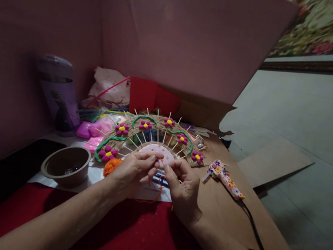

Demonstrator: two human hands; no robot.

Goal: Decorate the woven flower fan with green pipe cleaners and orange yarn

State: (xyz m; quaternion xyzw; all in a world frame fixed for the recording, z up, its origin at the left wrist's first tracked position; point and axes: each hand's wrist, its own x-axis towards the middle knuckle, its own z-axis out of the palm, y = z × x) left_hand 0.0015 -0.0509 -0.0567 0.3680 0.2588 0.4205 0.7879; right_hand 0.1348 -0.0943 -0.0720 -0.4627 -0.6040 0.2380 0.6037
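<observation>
My left hand (139,167) and my right hand (183,185) meet near the middle of the view, both with fingers pinched. A thin orange yarn (160,187) runs from the right fingertips and hangs down between the hands. Something small and dark shows at the left fingertips, too small to name. Beside my left wrist lies an orange yarn ball (111,167). Just behind the hands stands a half-round woven twine piece (157,122) with sticks, pink flowers and green cords. Its pale dotted centre (158,151) is partly covered by my fingers.
A brown bowl (66,164) with small shiny bits stands at left, before a purple bottle (58,94). At right, a flower-patterned glue gun (226,180) with a black cord lies on cardboard (233,222). Pink packets (95,128) and red sheets (142,95) sit behind.
</observation>
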